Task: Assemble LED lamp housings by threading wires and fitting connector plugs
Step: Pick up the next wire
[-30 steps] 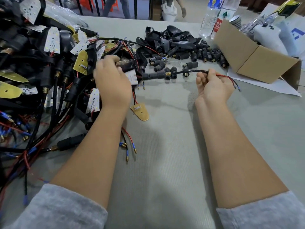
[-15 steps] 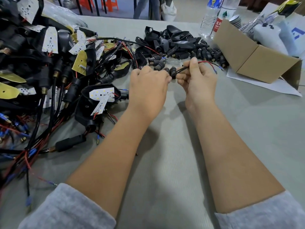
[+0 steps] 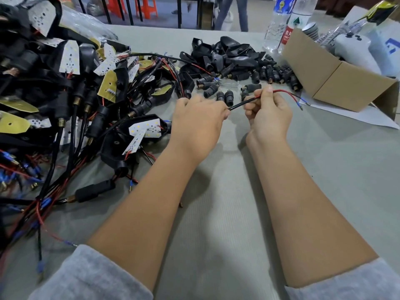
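Two hands at work over a grey-green cloth-covered table (image 3: 227, 245), both closed on one thin black sheathed cable (image 3: 239, 105). Left hand (image 3: 198, 122): fingers curled round the cable's near end, whatever lies inside the fist hidden. Right hand (image 3: 268, 114): thumb and forefinger pinch the cable where its sheath ends; loose red and black leads with blue-sleeved tips (image 3: 296, 99) trail beyond it towards the brown cardboard box (image 3: 337, 83). Change since half a second ago: the hands, then almost touching, have drawn apart, so a short straight run of cable now shows between them; a second ago the left hand was far off in the heap. Judgement: the cable has been picked out and pulled taut, ready for a plug to be slid over the leads; no plug is seen on the exposed run. Scattered small black cylindrical connector plugs (image 3: 225, 97): on the table just beyond the cable. Pile of empty black plastic lamp housings (image 3: 229, 53): further beyond the cable. Black housing with white LED boards fitted (image 3: 140, 135): just left of the left hand, at the edge of a large heap of wired black assemblies (image 3: 71, 100). Clear plastic water bottles (image 3: 279, 24): behind the box.
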A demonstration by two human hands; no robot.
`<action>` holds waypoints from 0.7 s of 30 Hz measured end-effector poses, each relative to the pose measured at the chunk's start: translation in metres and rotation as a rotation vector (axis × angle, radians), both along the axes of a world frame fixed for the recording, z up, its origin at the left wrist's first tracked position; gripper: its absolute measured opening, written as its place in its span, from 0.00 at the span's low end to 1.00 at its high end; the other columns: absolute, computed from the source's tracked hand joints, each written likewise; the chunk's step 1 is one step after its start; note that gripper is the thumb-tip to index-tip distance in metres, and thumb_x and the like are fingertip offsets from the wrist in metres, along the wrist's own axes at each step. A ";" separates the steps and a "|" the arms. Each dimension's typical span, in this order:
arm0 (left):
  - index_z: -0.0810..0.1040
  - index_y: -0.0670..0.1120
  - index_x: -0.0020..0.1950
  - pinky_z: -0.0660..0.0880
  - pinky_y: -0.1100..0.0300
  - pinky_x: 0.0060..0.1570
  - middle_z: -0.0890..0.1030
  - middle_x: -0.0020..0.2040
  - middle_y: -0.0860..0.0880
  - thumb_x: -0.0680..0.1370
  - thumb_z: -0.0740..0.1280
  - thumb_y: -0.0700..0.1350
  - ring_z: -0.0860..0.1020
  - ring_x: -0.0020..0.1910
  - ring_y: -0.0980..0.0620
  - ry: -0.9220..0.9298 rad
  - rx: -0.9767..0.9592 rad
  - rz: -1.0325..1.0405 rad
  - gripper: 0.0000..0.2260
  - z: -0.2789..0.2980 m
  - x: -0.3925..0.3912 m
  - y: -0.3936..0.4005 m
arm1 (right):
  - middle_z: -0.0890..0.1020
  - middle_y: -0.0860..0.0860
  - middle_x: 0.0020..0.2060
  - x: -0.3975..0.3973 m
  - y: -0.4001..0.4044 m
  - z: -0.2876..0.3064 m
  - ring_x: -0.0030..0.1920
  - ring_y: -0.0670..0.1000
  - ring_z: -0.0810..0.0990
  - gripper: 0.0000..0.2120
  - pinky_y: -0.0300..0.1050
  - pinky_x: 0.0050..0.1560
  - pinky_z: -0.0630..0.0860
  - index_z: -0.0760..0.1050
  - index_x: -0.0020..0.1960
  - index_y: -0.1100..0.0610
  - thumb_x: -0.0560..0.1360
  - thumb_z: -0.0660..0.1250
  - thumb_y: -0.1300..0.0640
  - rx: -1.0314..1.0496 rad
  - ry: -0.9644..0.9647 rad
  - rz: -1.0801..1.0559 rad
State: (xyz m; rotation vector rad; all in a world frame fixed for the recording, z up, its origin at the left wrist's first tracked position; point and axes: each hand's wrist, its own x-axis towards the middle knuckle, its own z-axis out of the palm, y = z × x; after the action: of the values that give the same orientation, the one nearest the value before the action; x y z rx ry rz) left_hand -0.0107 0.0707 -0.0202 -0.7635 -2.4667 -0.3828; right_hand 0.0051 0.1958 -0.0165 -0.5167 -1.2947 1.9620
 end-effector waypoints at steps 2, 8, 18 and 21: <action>0.74 0.53 0.46 0.52 0.58 0.46 0.71 0.39 0.55 0.84 0.53 0.50 0.72 0.49 0.48 -0.007 -0.003 -0.015 0.12 0.000 0.001 0.001 | 0.75 0.47 0.23 -0.001 0.000 0.000 0.26 0.46 0.74 0.16 0.37 0.29 0.72 0.73 0.39 0.57 0.84 0.58 0.56 -0.030 0.009 0.017; 0.76 0.51 0.63 0.63 0.53 0.61 0.74 0.64 0.50 0.77 0.64 0.41 0.67 0.66 0.46 -0.022 0.135 -0.025 0.15 -0.004 0.001 -0.008 | 0.81 0.61 0.38 0.001 0.008 0.006 0.32 0.52 0.83 0.14 0.42 0.35 0.81 0.67 0.44 0.58 0.85 0.52 0.54 -0.324 0.111 0.077; 0.79 0.47 0.41 0.72 0.63 0.32 0.81 0.38 0.49 0.80 0.60 0.41 0.76 0.32 0.54 -0.884 0.822 -0.132 0.11 0.002 0.006 0.000 | 0.82 0.58 0.31 0.003 0.012 0.014 0.30 0.51 0.83 0.11 0.40 0.32 0.80 0.72 0.44 0.61 0.83 0.59 0.59 -0.517 0.192 0.074; 0.79 0.45 0.40 0.78 0.45 0.40 0.76 0.36 0.46 0.78 0.61 0.42 0.73 0.37 0.50 -0.888 0.959 -0.052 0.10 0.003 0.001 -0.001 | 0.83 0.57 0.30 0.005 0.009 0.014 0.30 0.50 0.83 0.10 0.39 0.33 0.79 0.73 0.41 0.60 0.81 0.61 0.61 -0.489 0.189 0.117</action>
State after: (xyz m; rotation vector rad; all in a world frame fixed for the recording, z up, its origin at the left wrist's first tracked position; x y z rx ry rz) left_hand -0.0096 0.0695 -0.0175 -0.2278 -2.4669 -2.0778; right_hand 0.0105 0.2052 -0.0020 -0.4769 -0.7382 2.3733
